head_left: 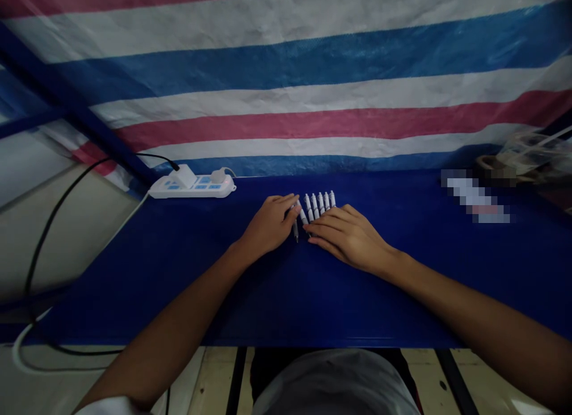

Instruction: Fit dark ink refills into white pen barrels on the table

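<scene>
Several white pens (320,204) lie side by side in a slanting row on the blue table (286,302), their upper ends pointing away from me. My left hand (270,227) is closed, thumb and fingers at the upper part of one white pen (302,215) at the row's left side. Below my left thumb, the lower end of another pen (295,231) sticks out, its tip towards me. My right hand (351,235) reaches across the lower ends of the row and covers them. Its fingertips close on the lower part of the same leftmost white pen.
A white power strip (196,191) with plugs stands at the back left, and a black cable (58,209) loops from it off the left edge. At the back right are a blurred-out item (478,199) and a clear plastic bag (536,152). Striped sheeting (290,126) hangs behind.
</scene>
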Demonstrator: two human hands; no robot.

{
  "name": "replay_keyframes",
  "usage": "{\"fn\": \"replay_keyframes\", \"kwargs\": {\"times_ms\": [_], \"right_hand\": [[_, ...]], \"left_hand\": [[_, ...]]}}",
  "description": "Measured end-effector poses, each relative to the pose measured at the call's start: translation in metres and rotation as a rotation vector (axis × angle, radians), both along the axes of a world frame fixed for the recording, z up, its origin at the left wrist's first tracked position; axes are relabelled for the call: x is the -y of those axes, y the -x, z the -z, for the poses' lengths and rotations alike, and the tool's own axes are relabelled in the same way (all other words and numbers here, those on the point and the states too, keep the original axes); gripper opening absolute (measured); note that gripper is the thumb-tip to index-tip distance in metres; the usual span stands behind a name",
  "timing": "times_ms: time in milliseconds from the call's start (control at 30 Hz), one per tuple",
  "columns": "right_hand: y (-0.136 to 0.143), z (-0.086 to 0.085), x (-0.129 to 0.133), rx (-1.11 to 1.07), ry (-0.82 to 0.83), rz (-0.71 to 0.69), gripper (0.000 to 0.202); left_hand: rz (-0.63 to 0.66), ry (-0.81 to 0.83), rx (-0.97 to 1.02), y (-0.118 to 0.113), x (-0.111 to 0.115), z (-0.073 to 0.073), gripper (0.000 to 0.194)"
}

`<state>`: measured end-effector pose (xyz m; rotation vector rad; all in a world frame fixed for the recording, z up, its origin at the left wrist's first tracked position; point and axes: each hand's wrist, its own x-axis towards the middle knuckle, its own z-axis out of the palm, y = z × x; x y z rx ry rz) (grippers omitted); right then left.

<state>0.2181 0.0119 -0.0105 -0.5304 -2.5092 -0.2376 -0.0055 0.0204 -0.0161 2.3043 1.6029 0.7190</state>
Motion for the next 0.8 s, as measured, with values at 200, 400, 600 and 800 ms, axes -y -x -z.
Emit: {"fn": "replay_keyframes", "kwargs": {"times_ms": [200, 400, 600, 800], "right_hand": [[0.002, 0.006, -0.006, 0.113, -0.040, 0.025, 0.032], [0.002, 0.012, -0.011, 0.137, -0.028, 0.005, 0.027], [0.001, 0.014, -0.011, 0.163, 0.002, -0.001, 0.027], [0.000, 0.012, -0.011, 0.156, 0.053, -0.001, 0.026]], "left_hand": [[0.103, -0.043, -0.032, 0.001, 0.001, 0.004, 0.038], [0.159, -0.043, -0.046, 0.001, 0.004, 0.002, 0.036], [0.153, -0.004, -0.133, 0.000, 0.005, 0.003, 0.041], [0.160, 0.000, -0.148, 0.000, 0.006, 0.003, 0.041]]}}
